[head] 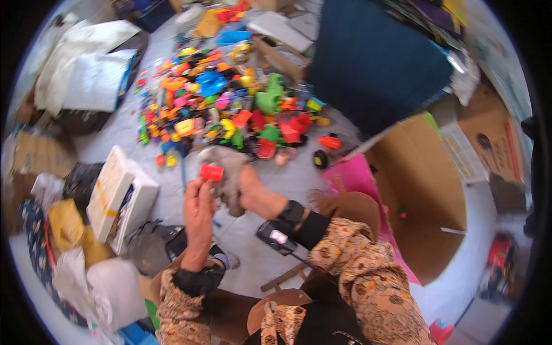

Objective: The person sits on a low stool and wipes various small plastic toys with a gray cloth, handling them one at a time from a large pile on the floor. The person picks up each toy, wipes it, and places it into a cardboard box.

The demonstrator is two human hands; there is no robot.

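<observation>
My left hand [199, 211] holds a small red plastic toy part [211, 173] at its fingertips. Right beside it, my right hand [250, 185] grips a greyish crumpled cloth [228, 177], which lies against the red part and covers the fingers. Just beyond both hands, a heap of mixed plastic toy pieces spreads over the tiled floor, with a blue round piece [211, 83], a green piece [270, 97] and red pieces [293, 128] among them. A black wheel [320, 159] lies at the heap's near right side.
An open cardboard box [424, 172] with a pink panel [351, 174] stands at my right, and a large dark blue panel [375, 60] behind it. To the left are a white foam box [111, 194], plastic bags [114, 289] and a dark bag [148, 248].
</observation>
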